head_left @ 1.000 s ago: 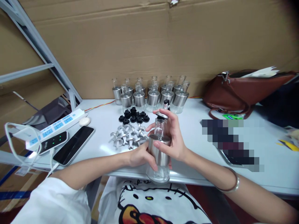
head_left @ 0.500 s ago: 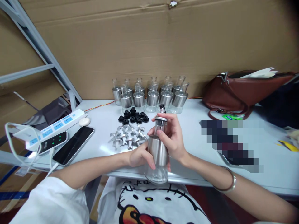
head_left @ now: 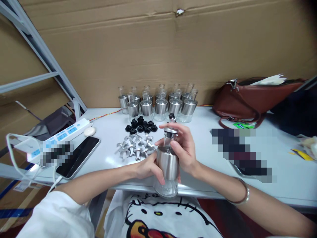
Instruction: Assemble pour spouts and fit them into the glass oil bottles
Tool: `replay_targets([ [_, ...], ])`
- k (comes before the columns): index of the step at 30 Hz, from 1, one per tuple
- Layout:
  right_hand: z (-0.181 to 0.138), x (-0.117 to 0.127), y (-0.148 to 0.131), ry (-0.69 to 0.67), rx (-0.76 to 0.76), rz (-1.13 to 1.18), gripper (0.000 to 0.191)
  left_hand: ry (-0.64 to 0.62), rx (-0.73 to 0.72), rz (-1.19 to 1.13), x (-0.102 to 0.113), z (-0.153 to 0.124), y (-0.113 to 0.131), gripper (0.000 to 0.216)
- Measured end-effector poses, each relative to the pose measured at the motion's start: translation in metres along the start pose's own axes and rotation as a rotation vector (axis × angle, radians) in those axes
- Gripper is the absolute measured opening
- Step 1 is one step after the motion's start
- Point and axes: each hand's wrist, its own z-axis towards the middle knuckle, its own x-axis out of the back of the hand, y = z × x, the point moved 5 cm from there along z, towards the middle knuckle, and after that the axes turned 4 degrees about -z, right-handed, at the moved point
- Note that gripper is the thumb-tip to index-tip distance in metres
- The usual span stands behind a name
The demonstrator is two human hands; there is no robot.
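Note:
A glass oil bottle (head_left: 167,163) with a brushed steel sleeve is held over the table's front edge, tilted slightly. My left hand (head_left: 151,167) wraps round its lower body, thumb across the sleeve. At the neck, my right hand (head_left: 184,148) has its thumb on the glass and its fingers around the metal pourer cap (head_left: 170,130), which sits in the bottle mouth with a black-tipped spout on top. Left of the bottle lie a pile of silver pourer spouts (head_left: 135,147) and a cluster of black stoppers (head_left: 141,125).
Rows of similar bottles (head_left: 160,107) stand at the back by the cardboard wall (head_left: 148,49). On the left are a power strip (head_left: 61,134), a phone (head_left: 79,157) and a round white object (head_left: 89,131). A brown bag (head_left: 257,99) and a blurred dark object (head_left: 242,152) lie right.
The right hand's fingers have straightened and shifted a little at the cap. The left hand keeps its hold, and the bottle stays almost in place while the view shifts slightly.

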Motion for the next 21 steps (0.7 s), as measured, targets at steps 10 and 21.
replay_targets([
  [10, 0.023, 0.033, 0.012, 0.245, 0.014, -0.118, 0.033, 0.695, -0.911, 0.535, 0.051, -0.054, 0.116, 0.039],
  [21, 0.022, 0.029, 0.01, 0.217, 0.035, -0.16, 0.03, 1.361, -0.676, 0.809, 0.213, -0.079, 0.13, 0.065],
])
